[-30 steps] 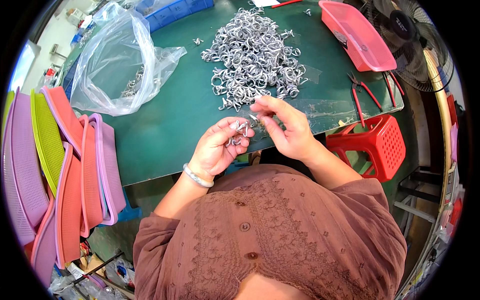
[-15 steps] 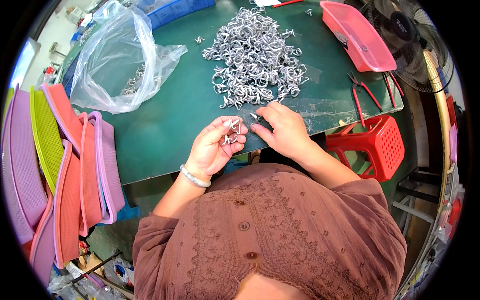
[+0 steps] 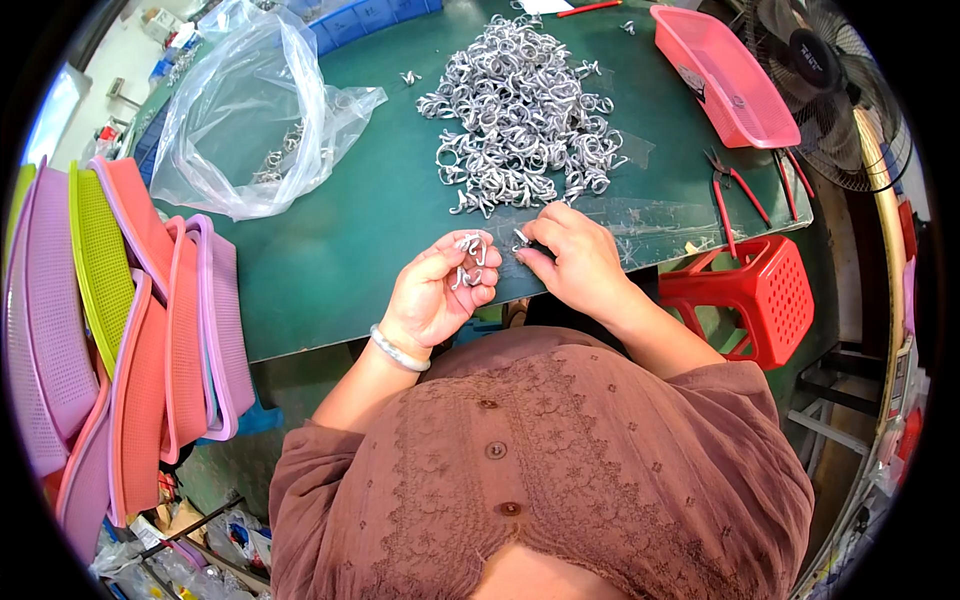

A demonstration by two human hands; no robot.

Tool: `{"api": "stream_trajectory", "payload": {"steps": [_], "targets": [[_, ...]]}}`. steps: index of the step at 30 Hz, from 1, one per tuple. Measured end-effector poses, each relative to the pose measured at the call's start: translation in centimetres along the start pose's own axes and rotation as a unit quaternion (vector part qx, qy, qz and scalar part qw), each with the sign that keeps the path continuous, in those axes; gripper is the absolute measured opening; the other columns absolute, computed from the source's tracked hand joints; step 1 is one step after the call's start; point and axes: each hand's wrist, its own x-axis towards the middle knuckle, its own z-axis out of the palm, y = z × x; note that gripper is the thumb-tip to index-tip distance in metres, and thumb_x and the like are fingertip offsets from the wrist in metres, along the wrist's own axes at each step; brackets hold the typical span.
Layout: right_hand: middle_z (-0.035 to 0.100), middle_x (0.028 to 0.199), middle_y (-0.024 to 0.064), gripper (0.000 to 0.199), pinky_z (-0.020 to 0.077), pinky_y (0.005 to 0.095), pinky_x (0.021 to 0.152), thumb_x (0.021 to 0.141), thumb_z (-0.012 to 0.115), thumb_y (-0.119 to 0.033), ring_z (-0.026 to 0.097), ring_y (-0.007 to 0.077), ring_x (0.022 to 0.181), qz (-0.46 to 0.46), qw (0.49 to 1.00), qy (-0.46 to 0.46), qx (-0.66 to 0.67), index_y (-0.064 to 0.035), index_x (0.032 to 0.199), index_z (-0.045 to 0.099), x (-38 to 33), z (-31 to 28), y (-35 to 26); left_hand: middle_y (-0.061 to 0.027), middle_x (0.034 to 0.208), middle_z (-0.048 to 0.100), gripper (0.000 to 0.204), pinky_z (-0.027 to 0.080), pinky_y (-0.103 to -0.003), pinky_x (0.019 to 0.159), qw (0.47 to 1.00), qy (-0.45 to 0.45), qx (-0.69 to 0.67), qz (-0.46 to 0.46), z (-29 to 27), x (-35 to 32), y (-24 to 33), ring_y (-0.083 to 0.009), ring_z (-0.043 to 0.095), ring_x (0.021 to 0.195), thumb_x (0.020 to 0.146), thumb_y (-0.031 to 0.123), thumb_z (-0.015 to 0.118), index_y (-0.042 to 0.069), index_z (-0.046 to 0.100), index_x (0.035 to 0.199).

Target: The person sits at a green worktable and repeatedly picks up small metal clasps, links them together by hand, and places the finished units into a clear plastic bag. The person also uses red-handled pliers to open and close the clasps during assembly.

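a green work table [image 3: 340, 250] is filling the upper centre of the frame, with a stack of coloured mesh trays [image 3: 120, 330] standing on edge at the far left. a clear plastic bag [image 3: 250, 110] holding a few metal pieces is lying at upper left, and a pink basket [image 3: 725, 75] is sitting at upper right, with red-handled pliers [image 3: 735, 195] just below it. a heap of silver metal hooks [image 3: 525, 115] is occupying the upper middle of the table. the left hand [image 3: 435, 295], at frame centre, is curling its fingers and pinching a small cluster of hooks [image 3: 470, 260]. the right hand [image 3: 575, 260] is pressing thumb and forefinger together on one loose hook [image 3: 520, 238] at the heap's lower edge. judged step: picking up a single piece for joining to the held cluster; the next move is calling for aligning that piece's open end with the cluster.
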Motion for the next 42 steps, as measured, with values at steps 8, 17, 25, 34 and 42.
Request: {"api": "stream_trajectory", "payload": {"steps": [8,17,25,34,42], "targets": [[0.054,0.080,0.0082,0.017,0.0455,0.0344,0.061,0.067,0.069,-0.009,0.056,0.0264,0.072,-0.040,0.996,0.039,0.069,-0.0047,0.077,0.056,-0.1,0.2,0.8,-0.0123,0.091,0.056,0.022,0.047,-0.029,0.062,1.000,-0.004,0.003,0.005,0.4,-0.2,0.2,-0.0207,0.056,0.077,0.088,0.016,0.046,0.000,0.051,0.104],[0.055,0.084,0.0036,0.017,0.0464,0.0226,0.063,0.074,0.067,-0.001,0.055,0.0076,0.077,0.122,0.874,-0.004,0.470,0.0007,0.087,0.057,-0.4,0.7,0.6,-0.0098,0.086,0.057,0.015,0.047,-0.027,0.060,1.000,0.001,0.030,0.007,0.3,-0.1,-0.2,-0.0196,0.057,0.076,0.086,0.012,0.051,0.003,0.053,0.097],[0.055,0.084,0.0053,0.018,0.0472,0.0229,0.064,0.071,0.067,0.002,0.055,0.0111,0.072,0.011,0.927,0.044,0.373,-0.0006,0.085,0.056,0.0,0.3,0.1,-0.0060,0.081,0.057,0.016,0.044,-0.023,0.056,0.990,0.026,0.141,-0.009,1.7,-0.3,-0.3,-0.0151,0.055,0.071,0.085,0.014,0.054,0.004,0.054,0.097],[0.055,0.085,0.0067,0.030,0.0479,0.0280,0.064,0.069,0.068,0.002,0.057,0.0176,0.073,-0.052,0.959,0.071,0.269,-0.0040,0.093,0.052,0.0,0.0,-1.1,0.0004,0.078,0.056,0.018,0.041,-0.018,0.052,0.961,0.047,0.270,0.026,3.2,-0.5,-0.8,-0.0062,0.051,0.064,0.083,0.017,0.063,0.005,0.056,0.094],[0.055,0.090,0.0083,0.036,0.0481,0.0282,0.068,0.068,0.065,0.006,0.058,0.0188,0.076,-0.085,0.953,0.051,0.285,-0.0035,0.100,0.051,0.0,-0.1,-0.9,0.0020,0.072,0.057,0.010,0.038,-0.016,0.052,0.903,0.055,0.389,0.174,2.7,0.0,-1.7,-0.0036,0.048,0.060,0.081,0.009,0.063,0.005,0.058,0.089]]}}
